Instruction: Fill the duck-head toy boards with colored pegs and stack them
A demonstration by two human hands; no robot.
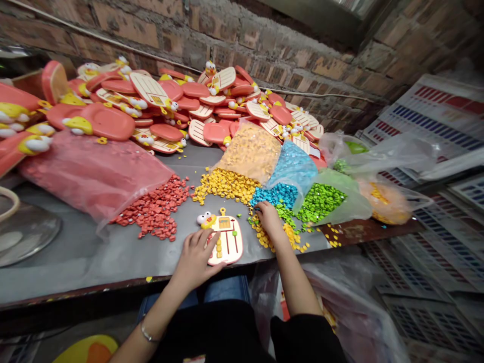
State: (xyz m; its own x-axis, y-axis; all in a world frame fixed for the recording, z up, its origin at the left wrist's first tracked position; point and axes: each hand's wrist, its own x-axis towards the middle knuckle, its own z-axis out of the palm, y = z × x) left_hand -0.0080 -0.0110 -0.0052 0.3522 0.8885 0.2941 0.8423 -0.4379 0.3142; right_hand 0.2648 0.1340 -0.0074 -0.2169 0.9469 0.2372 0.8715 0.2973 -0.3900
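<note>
A cream toy board (231, 247) with a red rim, a duck head and slotted columns lies face up at the table's front edge. Yellow pieces sit in one column, and one green piece sits in another. My left hand (194, 256) grips the board's left side, with fingers over its face and the thumb along the lower edge. To the right, my right hand (269, 218) dips its bent fingers between the blue pieces (282, 194) and the green pieces (286, 216). Whatever its fingertips pinch is hidden. Loose yellow pieces (264, 238) lie beneath that hand.
Red pieces (159, 209) spill from a pink-looking bag (98, 171) on the left. Behind are a yellow-filled bag (249, 148), a blue-filled bag (293, 164) and a heap of duck boards (189, 96) against the brick wall. A metal lid (28, 234) lies far left.
</note>
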